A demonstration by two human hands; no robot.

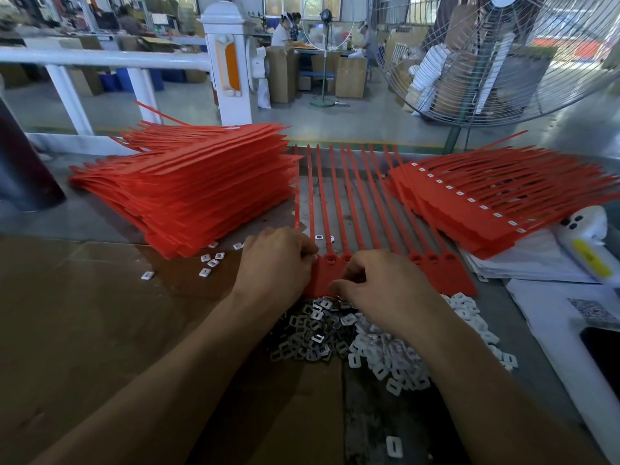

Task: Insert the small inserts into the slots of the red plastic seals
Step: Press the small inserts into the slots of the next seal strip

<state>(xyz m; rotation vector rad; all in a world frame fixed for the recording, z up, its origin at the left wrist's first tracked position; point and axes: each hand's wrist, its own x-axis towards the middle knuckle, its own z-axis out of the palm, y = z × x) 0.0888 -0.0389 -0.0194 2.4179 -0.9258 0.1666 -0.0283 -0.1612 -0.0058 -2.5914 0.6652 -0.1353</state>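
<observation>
A row of joined red plastic seals point(449, 273) lies flat in front of me, tails pointing away. My left hand point(275, 263) rests with curled fingers on the row's left end, fingertips at a seal's slot point(330, 260). My right hand point(379, 290) hovers over the tags' near edge, fingers curled over something small that I cannot make out. Just below lie a heap of metal inserts point(312, 333) and a heap of white plastic inserts point(396, 357).
A tall stack of red seals point(188, 186) sits at the left, another stack with white inserts fitted point(486, 203) at the right. Loose white inserts point(209, 261) lie near the left stack. Papers, a white device point(587, 243) and a phone point(604, 357) occupy the right edge. A large fan point(503, 62) stands behind.
</observation>
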